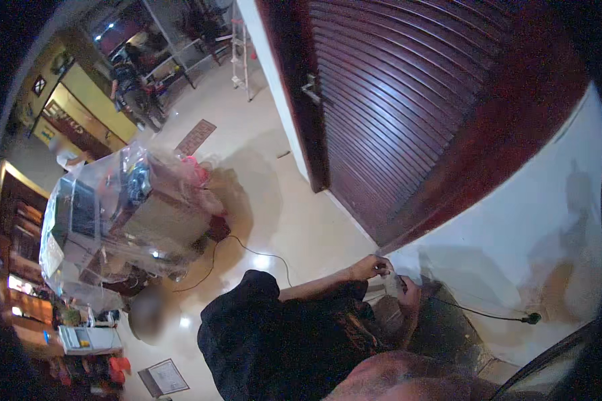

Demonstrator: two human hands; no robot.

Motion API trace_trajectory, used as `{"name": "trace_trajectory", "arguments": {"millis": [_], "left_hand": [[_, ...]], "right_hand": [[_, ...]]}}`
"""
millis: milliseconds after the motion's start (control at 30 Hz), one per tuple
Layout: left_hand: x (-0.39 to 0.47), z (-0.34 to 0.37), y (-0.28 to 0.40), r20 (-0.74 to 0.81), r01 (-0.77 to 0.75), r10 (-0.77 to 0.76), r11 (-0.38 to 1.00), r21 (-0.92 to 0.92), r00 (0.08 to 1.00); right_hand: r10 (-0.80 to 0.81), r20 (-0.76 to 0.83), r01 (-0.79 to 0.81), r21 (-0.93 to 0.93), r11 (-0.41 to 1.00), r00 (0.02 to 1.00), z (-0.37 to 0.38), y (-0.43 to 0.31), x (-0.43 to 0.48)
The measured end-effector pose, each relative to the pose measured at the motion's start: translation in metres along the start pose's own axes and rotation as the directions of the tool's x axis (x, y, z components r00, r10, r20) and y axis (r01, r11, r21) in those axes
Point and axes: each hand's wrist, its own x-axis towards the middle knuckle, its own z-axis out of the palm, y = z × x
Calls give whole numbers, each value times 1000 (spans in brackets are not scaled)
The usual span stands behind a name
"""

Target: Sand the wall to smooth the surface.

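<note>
My left hand [371, 267] reaches out from a black sleeve, its fingers pinched on the upper end of a small pale object [392, 284]. My right hand [409, 290] grips the same object from the other side. It is too small and blurred to name. Beside my right hand runs a black cable [469, 309], which ends in a black plug [533, 318] at the white wall [527, 260]. A thin cord [261, 248] crosses the tiled floor and passes out of sight behind my left arm.
A dark red slatted wooden door [391, 100] with a metal handle [310, 89] rises ahead. Clear plastic sheeting [125, 215] covers piled furniture and boxes at left. Farther off are a stepladder [240, 55], a doormat [196, 137] and a person [130, 87]. A framed sheet [165, 378] lies lower left.
</note>
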Motion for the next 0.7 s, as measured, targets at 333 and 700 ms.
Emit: {"name": "trace_trajectory", "arguments": {"millis": [333,700], "left_hand": [[84,66,6,256,-284,308,950,-130,916],[56,95,11,448,-173,190,982,-80,873]], "right_hand": [[232,-90,-229,40,973,969,-46,37,-61],[265,-49,-262,62,963,963,-58,69,-91]]}}
